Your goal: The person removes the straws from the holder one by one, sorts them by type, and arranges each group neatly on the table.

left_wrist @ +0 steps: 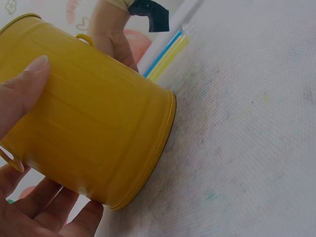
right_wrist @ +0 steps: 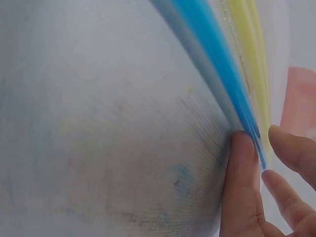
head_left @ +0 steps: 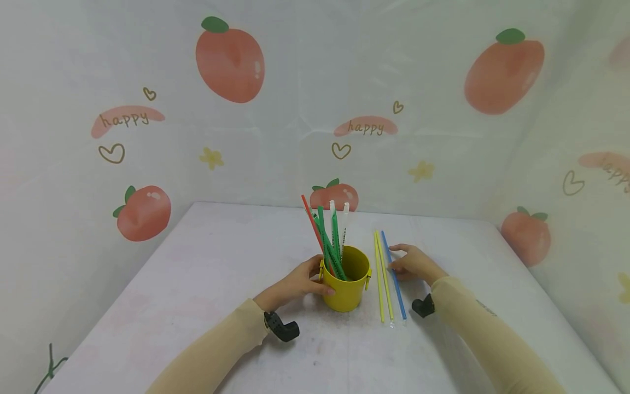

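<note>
My left hand (head_left: 302, 282) grips a small yellow bucket (head_left: 343, 295) from its left side, thumb on the near wall and fingers behind. Several straws lean inside it: a red straw (head_left: 311, 219), green straws (head_left: 323, 235) and some with white paper ends. In the left wrist view the bucket (left_wrist: 94, 118) fills much of the picture. To the right, a blue straw (head_left: 394, 273) lies on the table beside two yellow straws (head_left: 380, 279). My right hand (head_left: 413, 262) is at the blue straw, its fingertips (right_wrist: 243, 148) apart on both sides of the straw's far end.
The white table (head_left: 221, 262) runs back to a printed cloth wall (head_left: 295, 71), with another cloth wall on the right. A dark wrist camera (head_left: 281, 327) sits on the left wrist, another (head_left: 423, 306) on the right. Green string (head_left: 51, 364) hangs at the lower left.
</note>
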The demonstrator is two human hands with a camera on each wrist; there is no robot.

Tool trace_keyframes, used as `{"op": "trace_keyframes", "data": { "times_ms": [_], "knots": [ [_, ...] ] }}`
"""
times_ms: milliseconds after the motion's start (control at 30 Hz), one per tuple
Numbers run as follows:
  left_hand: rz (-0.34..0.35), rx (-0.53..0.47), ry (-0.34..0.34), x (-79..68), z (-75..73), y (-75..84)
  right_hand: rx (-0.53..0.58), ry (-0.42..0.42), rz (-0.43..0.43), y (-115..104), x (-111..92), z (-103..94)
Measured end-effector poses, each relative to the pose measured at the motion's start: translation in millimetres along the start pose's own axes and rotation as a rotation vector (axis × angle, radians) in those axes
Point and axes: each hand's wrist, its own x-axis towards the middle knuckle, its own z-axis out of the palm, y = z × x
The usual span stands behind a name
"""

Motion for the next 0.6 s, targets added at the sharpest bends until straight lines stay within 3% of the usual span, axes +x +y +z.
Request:
{"op": "trace_keyframes", "data": {
  "times_ms": [600],
  "knots": [
    [0.006,-0.008,0.002,2.3,-0.1,-2.8,0.020,0.011,-0.031,-2,-6,-11.5]
  ]
}}
